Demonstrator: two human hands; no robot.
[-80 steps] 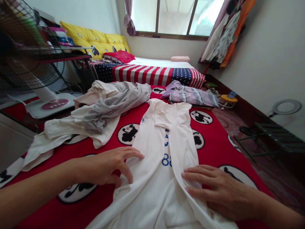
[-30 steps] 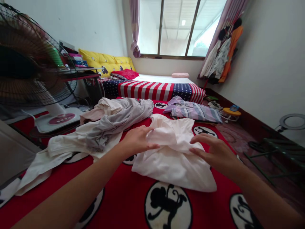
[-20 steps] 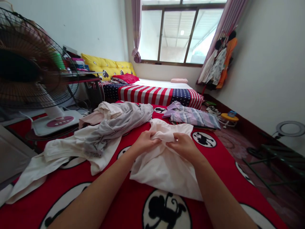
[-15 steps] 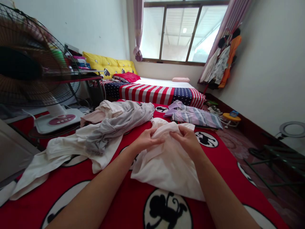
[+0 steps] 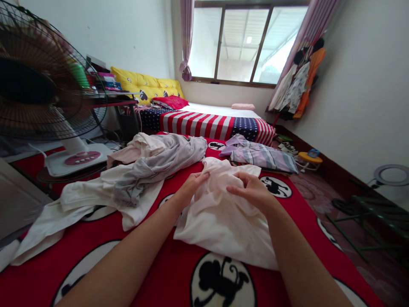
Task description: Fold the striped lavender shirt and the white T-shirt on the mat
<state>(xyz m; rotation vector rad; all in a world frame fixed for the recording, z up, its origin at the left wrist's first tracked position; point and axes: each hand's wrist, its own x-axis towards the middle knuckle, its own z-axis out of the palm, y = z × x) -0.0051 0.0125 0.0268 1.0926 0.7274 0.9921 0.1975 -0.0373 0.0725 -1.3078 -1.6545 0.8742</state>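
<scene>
A thin white garment (image 5: 223, 226) lies loosely bunched in front of me, its upper part wrinkled and its lower edge spread wide. On its upper left side, my left hand (image 5: 192, 186) pinches the cloth with fingers pressed together. Across from it, my right hand (image 5: 254, 189) rests on the fabric, thumb and index finger apart. Under everything is a red blanket (image 5: 172, 273) with black monkey figures in white circles. Beyond the right hand lies a folded plaid shirt (image 5: 262, 155).
To the left, a grey garment (image 5: 159, 164) is heaped over white clothing (image 5: 92, 192). A fan (image 5: 41, 89) stands at far left. Behind is a bed with a striped, starred cover (image 5: 198, 123). A green folding stool (image 5: 377, 217) and yellow stool (image 5: 309, 157) are at right.
My left hand has moved slightly up and left, its fingers closing on the cloth. My right hand has shifted a little, its thumb and finger parting. The cloth between them lies more spread.
</scene>
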